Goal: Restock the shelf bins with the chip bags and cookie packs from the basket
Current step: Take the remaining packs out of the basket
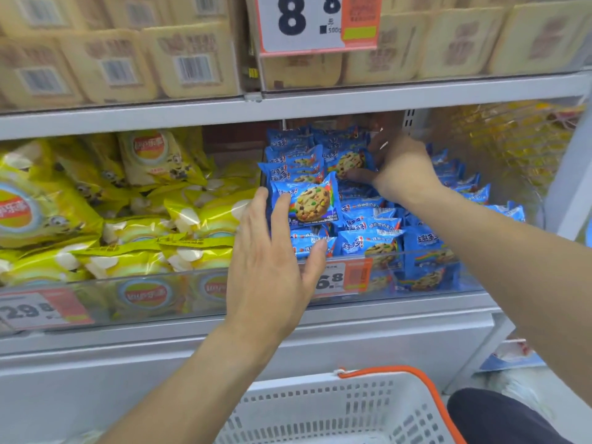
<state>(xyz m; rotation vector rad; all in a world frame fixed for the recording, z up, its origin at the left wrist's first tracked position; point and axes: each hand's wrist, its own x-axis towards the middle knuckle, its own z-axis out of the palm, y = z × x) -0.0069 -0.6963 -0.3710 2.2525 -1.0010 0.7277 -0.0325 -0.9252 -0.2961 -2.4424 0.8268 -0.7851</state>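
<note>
Grey metal shelving [320, 107] fronted by clear panels [144, 302].

Tan packs [189, 59] on top shelf, big "8" price tag [307, 24], orange-white tags below [344, 277].

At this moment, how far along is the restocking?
Done: the chip bags fill the left bin and cookie packs crowd the right one. In hand: the right hand presses a cookie pack into the back row, and the left hand steadies an upright one. Left: the visible part of the basket looks empty.

Blue cookie packs [312, 201], yellow chip bags [153, 155], white basket [336, 411] with orange rim.
</note>
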